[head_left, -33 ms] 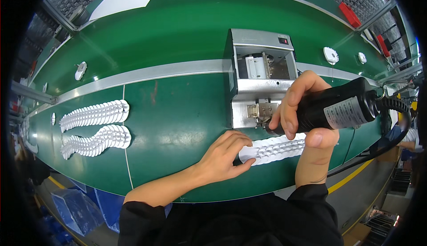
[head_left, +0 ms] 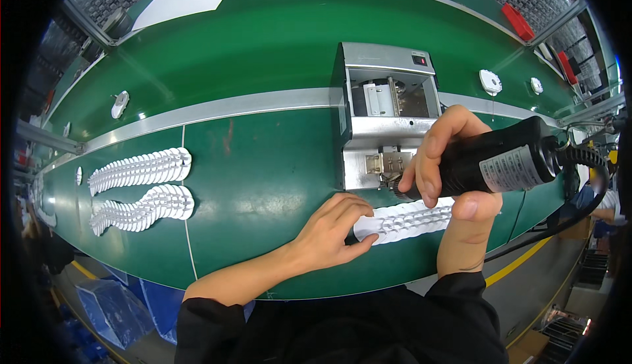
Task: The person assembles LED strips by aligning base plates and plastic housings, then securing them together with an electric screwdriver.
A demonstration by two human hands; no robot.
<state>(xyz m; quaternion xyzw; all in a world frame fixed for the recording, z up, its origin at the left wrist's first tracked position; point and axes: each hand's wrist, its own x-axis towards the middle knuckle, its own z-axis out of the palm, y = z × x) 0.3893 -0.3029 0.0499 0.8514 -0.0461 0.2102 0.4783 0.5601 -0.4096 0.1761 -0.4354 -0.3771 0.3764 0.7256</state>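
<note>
Head view: right forearm's nearly upright, right hand (head_left: 434, 156) wrapped around a black power tool (head_left: 471, 160), nose pointing left. Left forearm slants in, left hand (head_left: 334, 229) cupping the white row's (head_left: 411, 221) left end before the silver machine (head_left: 385, 124); can't tell if it's pinching.

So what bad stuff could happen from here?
The black cylindrical tool in the right hand is close to the silver box-shaped metal machine, so they might bump. The left hand touches the long row of overlapping white scalloped parts, so a jerk could push them askew. The ribbed black cable at the tool's back end might catch on something.
</note>
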